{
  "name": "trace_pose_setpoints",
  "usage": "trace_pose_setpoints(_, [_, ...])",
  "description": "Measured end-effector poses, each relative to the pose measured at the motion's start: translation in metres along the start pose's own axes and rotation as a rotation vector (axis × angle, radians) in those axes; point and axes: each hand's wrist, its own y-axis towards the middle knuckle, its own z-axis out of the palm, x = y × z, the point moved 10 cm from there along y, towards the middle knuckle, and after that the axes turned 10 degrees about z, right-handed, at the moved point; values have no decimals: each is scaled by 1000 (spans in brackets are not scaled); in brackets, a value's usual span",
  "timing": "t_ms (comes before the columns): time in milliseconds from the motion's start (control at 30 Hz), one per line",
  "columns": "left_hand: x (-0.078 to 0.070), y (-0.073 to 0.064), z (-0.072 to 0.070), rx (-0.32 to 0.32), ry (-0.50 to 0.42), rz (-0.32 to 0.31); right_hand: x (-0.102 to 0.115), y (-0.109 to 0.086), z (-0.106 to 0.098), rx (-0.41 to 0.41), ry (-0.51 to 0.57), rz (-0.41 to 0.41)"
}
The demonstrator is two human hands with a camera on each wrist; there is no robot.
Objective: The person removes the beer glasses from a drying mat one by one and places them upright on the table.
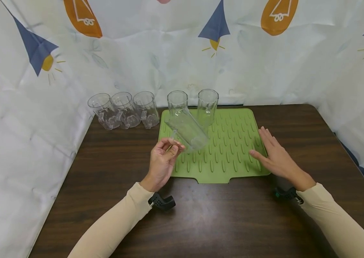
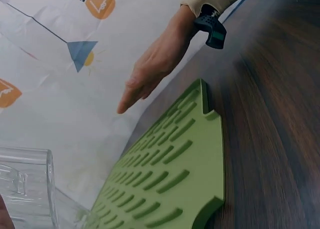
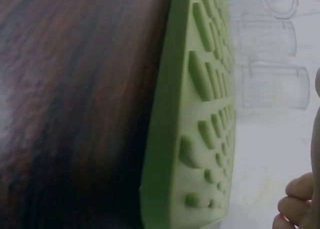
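My left hand (image 1: 163, 165) pinches the handle of a clear mug (image 1: 192, 132), which is tilted on its side above the left half of a green drying mat (image 1: 225, 171). Part of that mug shows at the lower left of the left wrist view. Straight-fingered, my right hand (image 1: 276, 157) hovers over the mat's right edge and holds nothing. Two more clear mugs stand upright along the mat's back edge, a left mug (image 1: 177, 99) and a right mug (image 1: 209, 101). The held mug overlaps the left one in the head view.
Left of the mat, three clear mugs stand in a row at the table's back: an outer mug (image 1: 101, 104), a middle mug (image 1: 124, 104) and an inner mug (image 1: 146, 104). The dark wooden table (image 1: 220, 218) meets a printed white curtain (image 1: 130, 46) behind and at the sides.
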Motion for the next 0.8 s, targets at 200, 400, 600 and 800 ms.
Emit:
trace_pose_setpoints(200, [-12,2,-9,34,48,27,-4,1,5,20,-78,-19])
trace_pose_setpoints(400, [-24,2,-21,74,119,61,-10,1,13,72,-159,2])
trace_pose_setpoints(600, [-34,1,-36,86,186,87,-13,-1,23,118,-207,14])
trace_pose_setpoints(800, [-46,2,-54,57,296,118,-14,-5,34,169,-205,12])
